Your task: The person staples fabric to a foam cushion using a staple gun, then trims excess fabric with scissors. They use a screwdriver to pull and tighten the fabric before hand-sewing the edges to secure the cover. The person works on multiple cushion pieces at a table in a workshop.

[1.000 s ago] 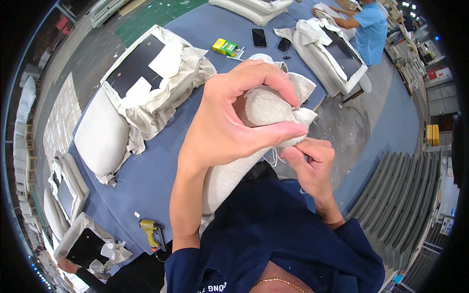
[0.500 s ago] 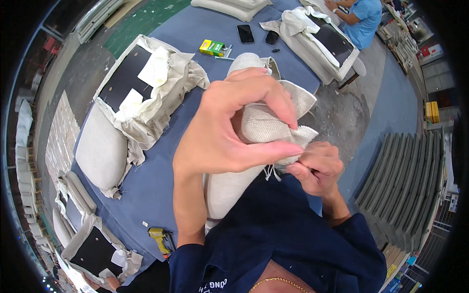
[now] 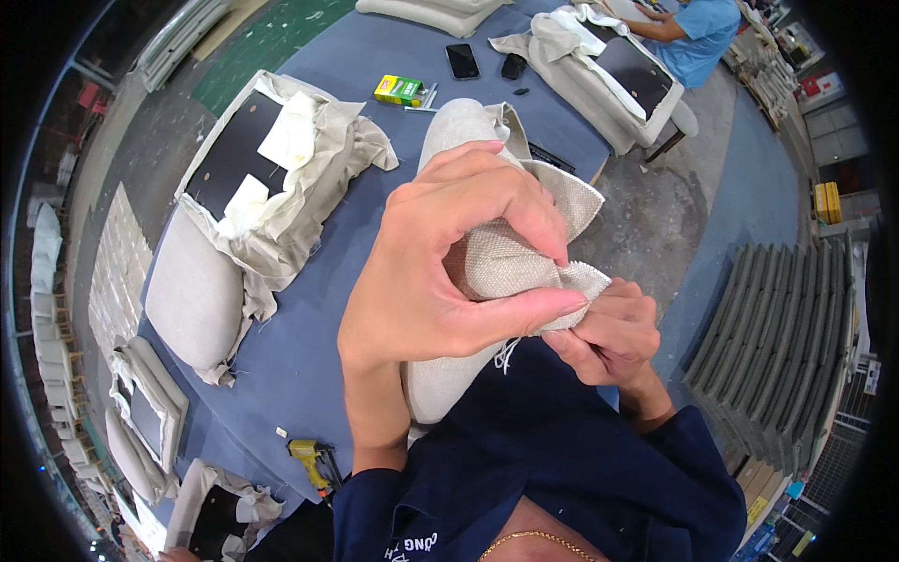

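Note:
My left hand (image 3: 459, 253) arches over a fold of beige woven fabric (image 3: 510, 262), its thumb and fingers closed on the cloth. Beside it, my right hand (image 3: 613, 332) pinches the frayed edge of the same fabric in curled fingers. Short white threads (image 3: 507, 354) dangle below that edge. The fabric belongs to a padded beige upholstered piece (image 3: 454, 382) that lies between my body and the blue-covered table, partly hidden by my left hand and forearm. Behind my left fingers its rounded far end shows, with a loose flap standing up to the right.
On the blue table (image 3: 309, 375) lie a yellow staple gun (image 3: 311, 461), a green-yellow box (image 3: 400, 90) and a phone (image 3: 462, 61). Upholstered seats with black undersides (image 3: 245, 140) stand left and far right. Dark grey panels (image 3: 773, 347) are stacked at right. A co-worker in blue (image 3: 700, 42) works beyond.
Both hands keep their hold while the fabric edge between them has dropped slightly. More of the padded piece's far end shows. At the lower left, an upholstered seat has shifted down and right.

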The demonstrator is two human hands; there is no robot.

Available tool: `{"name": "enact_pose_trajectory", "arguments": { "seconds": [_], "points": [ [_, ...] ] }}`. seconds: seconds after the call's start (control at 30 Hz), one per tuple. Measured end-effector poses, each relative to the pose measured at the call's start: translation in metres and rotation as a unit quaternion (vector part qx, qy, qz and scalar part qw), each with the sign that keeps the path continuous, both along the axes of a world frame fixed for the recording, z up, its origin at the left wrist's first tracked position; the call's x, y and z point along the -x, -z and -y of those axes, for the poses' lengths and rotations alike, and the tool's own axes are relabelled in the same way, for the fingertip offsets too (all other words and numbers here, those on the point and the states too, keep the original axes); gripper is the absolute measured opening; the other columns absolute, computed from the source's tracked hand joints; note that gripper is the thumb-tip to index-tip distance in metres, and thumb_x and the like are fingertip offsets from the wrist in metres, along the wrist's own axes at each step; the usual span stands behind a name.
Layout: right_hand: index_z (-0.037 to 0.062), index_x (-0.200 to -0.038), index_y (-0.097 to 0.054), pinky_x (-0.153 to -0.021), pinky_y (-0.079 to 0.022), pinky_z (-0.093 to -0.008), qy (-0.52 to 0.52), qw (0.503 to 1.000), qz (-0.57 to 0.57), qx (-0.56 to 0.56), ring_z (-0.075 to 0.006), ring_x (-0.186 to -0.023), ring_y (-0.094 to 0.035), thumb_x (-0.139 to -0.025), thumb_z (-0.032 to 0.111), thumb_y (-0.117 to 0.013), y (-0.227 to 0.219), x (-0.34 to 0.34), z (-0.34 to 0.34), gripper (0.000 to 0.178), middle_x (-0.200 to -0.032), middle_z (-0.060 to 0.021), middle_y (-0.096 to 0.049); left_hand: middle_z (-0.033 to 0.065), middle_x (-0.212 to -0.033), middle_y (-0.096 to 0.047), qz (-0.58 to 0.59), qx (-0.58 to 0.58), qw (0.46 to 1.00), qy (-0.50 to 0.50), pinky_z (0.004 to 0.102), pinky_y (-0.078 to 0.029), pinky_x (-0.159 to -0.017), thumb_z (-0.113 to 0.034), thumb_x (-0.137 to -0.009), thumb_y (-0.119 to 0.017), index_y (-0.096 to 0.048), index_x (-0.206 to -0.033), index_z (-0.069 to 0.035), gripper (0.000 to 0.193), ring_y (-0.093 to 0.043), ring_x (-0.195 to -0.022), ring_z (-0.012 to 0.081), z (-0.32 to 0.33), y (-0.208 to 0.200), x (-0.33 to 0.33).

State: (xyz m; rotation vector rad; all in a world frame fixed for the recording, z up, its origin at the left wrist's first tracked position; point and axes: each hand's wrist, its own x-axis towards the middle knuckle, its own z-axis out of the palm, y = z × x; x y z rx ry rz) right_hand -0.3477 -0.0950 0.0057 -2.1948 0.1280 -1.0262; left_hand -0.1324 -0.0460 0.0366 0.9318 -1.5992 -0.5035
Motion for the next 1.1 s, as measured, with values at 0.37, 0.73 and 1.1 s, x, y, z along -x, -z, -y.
{"name": "enact_pose_trajectory", "arguments": {
  "seconds": [0.37,0.73,1.1],
  "points": [
    [0.0017,-0.074,-0.073,-0.043,-0.041,-0.0293,0.037,0.994,0.01,-0.102,-0.0178,-0.044,-0.059,-0.079,0.004,-0.078,-0.002,-0.005,-0.019,0.007,-0.057,-0.0066,-0.063,0.0037,-0.079,-0.074,-0.013,-0.016,1.0,-0.006,0.0514,-0.037,-0.109,-0.007,-0.056,-0.092,-0.07,-0.084,-0.01,0.035,-0.071,-0.089,0.0232,-0.008,0.001,0.001],
    [-0.0009,-0.063,-0.061,-0.041,-0.034,-0.0335,-0.01,0.987,-0.021,-0.159,-0.0212,-0.04,-0.047,-0.085,0.0,-0.073,-0.022,-0.04,-0.022,0.025,-0.052,-0.0074,-0.052,0.0071,-0.081,-0.073,-0.024,-0.004,1.0,0.009,0.0511,-0.037,-0.109,-0.005,-0.064,-0.086,-0.067,-0.085,-0.008,0.028,-0.069,-0.092,0.0249,-0.017,-0.006,-0.036],
    [-0.0008,-0.062,-0.063,-0.039,-0.033,-0.0309,0.027,0.996,0.013,-0.09,-0.0171,-0.039,-0.046,-0.083,-0.002,-0.075,0.006,-0.047,-0.026,0.024,-0.05,-0.005,-0.05,0.0052,-0.081,-0.071,-0.055,0.008,0.998,-0.009,0.049,-0.04,-0.107,-0.004,-0.06,-0.089,-0.063,-0.086,-0.009,0.037,-0.067,-0.088,0.0209,-0.015,-0.001,-0.044]
  ]
}}
